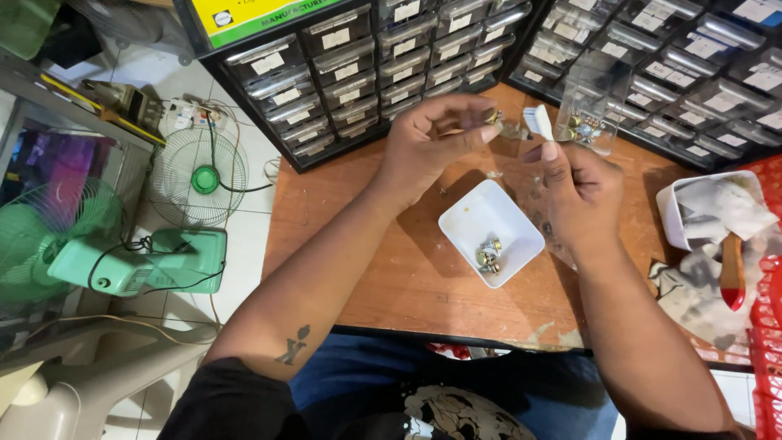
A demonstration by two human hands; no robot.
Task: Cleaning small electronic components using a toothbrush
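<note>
My left hand [436,138] pinches a small brass-coloured metal part [492,116] between thumb and fingertips, above the wooden table [383,269]. My right hand [578,191] grips a small brush, its white bristle head [538,121] held up right beside that part. Below both hands sits a white square dish [468,220] with a few similar metal parts [489,254] in it. A clear plastic drawer [590,102] with several more small parts stands just behind the brush.
Two black cabinets of small drawers [366,57] line the table's back edge. A white tub with stained rags [721,208], a red-handled tool [731,277] and a red basket [766,318] lie at the right. Green fans [138,261] stand on the floor at the left.
</note>
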